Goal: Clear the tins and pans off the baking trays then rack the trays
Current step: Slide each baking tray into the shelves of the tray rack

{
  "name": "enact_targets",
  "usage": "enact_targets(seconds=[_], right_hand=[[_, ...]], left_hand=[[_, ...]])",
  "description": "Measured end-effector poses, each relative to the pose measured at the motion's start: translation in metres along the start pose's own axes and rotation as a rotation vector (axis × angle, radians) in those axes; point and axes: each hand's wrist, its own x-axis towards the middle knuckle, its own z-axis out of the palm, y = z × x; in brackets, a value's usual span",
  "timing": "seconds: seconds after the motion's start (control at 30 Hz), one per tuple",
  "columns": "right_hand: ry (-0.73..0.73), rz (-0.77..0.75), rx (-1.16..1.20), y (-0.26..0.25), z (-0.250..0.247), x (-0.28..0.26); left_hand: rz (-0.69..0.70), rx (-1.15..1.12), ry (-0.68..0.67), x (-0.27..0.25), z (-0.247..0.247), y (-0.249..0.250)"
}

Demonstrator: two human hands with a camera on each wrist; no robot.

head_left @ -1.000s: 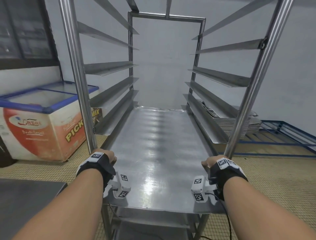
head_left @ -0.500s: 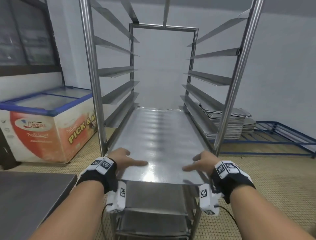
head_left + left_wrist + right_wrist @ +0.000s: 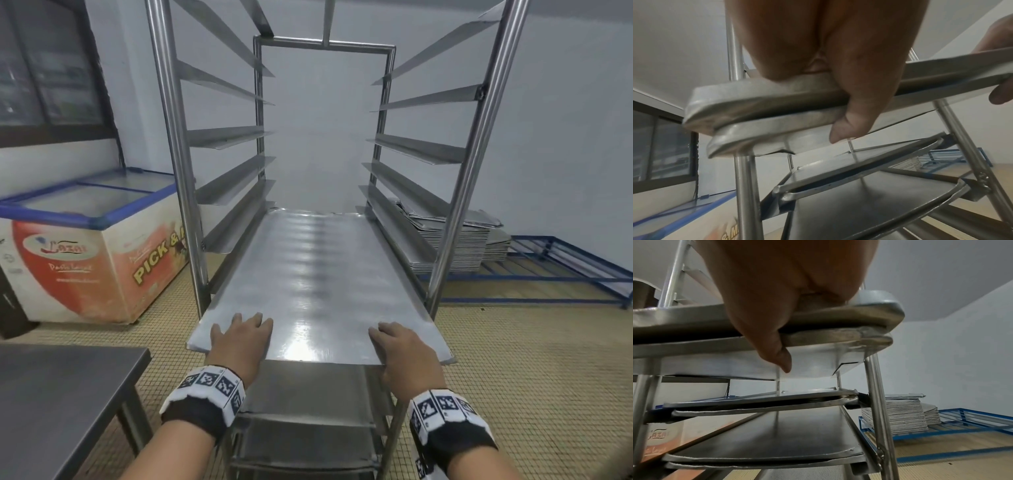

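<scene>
A long shiny baking tray (image 3: 308,274) lies level on the runners of a steel rack (image 3: 178,171), its near end sticking out past the front posts. My left hand (image 3: 239,337) lies flat on the tray's near left corner and my right hand (image 3: 400,346) on the near right, fingers straight on top. In the left wrist view my left hand (image 3: 818,48) presses the rim (image 3: 748,95) with its thumb hanging down in front; a second rim shows right under it. The right wrist view shows my right hand (image 3: 777,288) the same way on the rim (image 3: 869,313). More trays (image 3: 308,387) sit on lower runners.
A chest freezer (image 3: 85,246) stands left of the rack. A dark steel table (image 3: 51,394) is at my near left. A stack of trays (image 3: 459,243) rests on a blue floor frame (image 3: 565,260) behind the rack on the right. Upper runners hold nothing.
The tray has slid deeper into the rack. Both hands left its side edges and now lie flat on its near end.
</scene>
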Motion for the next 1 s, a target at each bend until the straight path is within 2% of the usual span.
enact_targets(seconds=[0.47, 1.0], right_hand=[[-0.025, -0.016, 0.002, 0.015, 0.015, 0.084], [0.036, -0.079, -0.028, 0.029, 0.026, 0.161]], left_hand=[[-0.028, -0.017, -0.021, 0.084, -0.007, -0.001], [-0.038, 0.006, -0.017, 0.158, -0.011, 0.003]])
